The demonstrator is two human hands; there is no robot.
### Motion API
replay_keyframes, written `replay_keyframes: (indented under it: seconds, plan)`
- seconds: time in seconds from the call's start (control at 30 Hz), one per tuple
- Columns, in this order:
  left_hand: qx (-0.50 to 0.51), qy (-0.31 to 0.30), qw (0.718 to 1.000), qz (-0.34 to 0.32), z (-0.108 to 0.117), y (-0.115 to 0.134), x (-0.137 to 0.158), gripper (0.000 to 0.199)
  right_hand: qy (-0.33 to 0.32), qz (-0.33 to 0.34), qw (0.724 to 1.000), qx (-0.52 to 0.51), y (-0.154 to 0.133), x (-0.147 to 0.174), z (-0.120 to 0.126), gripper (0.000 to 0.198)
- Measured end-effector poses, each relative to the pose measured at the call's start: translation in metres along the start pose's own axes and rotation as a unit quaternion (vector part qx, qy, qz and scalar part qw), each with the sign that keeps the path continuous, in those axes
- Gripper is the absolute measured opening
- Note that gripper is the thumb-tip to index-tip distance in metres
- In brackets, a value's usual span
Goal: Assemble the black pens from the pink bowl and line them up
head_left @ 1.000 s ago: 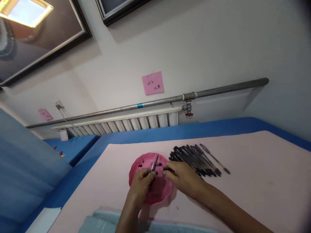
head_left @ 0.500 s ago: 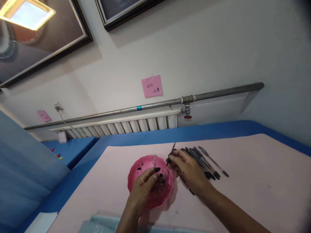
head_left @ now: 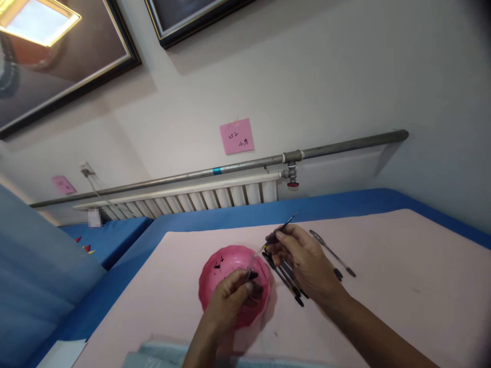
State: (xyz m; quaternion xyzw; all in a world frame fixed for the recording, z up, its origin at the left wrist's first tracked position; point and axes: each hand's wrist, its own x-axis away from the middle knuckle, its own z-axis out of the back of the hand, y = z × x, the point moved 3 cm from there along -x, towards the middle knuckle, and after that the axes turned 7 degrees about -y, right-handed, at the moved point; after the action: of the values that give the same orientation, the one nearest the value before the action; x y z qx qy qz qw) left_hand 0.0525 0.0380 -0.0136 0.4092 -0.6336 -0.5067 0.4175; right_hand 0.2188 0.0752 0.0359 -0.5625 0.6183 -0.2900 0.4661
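Note:
Over the pink scalloped bowl (head_left: 206, 286), my left hand (head_left: 229, 296) pinches a clear pen barrel (head_left: 251, 262), its fingers partly darkened by shadow or ink. My right hand (head_left: 309, 258), just right of the bowl, grips a slim pen refill (head_left: 287, 222), dark with a yellowish band near its lower end. The refill slants, its fine tip pointing up and right. Its lower end meets or lies close to the top of the barrel; I cannot tell whether it is inside. Small black bits (head_left: 218, 265) lie in the bowl. Several black pens (head_left: 287, 283) lie partly under my right hand.
One capped pen (head_left: 333, 253) lies apart on the pink table cover (head_left: 399, 271). Folded light-blue cloth (head_left: 153, 352) is at the near edge. Behind the blue table edge (head_left: 326, 202) stand a white radiator (head_left: 207, 199) and a pipe. A blue curtain (head_left: 42, 266) hangs at left.
My right hand has shifted slightly right and up, tilting the refill from steep to slanted. The clear barrel in my left hand has tipped to the right, towards the refill's lower end.

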Motion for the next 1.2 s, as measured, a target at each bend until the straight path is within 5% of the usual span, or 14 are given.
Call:
replay_keyframes:
  seconds: [0.47,0.7,0.83,0.97,1.2]
  plan:
    - [-0.004,0.011,1.0,0.005,0.0,0.001,0.0,0.034,-0.012,-0.02,0.995,0.101,-0.011,0.003,-0.003,0.018]
    - [-0.001,-0.003,1.0,0.007,-0.003,-0.001,0.001,0.026,-0.091,0.0,0.951,0.297,-0.009,0.007,-0.01,0.016]
    - [0.055,-0.005,0.998,0.012,0.001,0.002,0.002,0.027,-0.136,0.009,0.938,0.319,-0.004,0.006,-0.012,0.016]
    - [0.139,0.068,0.988,-0.022,0.018,0.011,0.005,0.032,-0.098,0.008,0.939,0.33,-0.003,0.004,-0.006,0.017]
    - [0.21,0.233,0.946,-0.086,0.058,0.018,0.008,0.037,-0.149,0.021,0.898,0.413,0.013,0.008,-0.01,0.015]
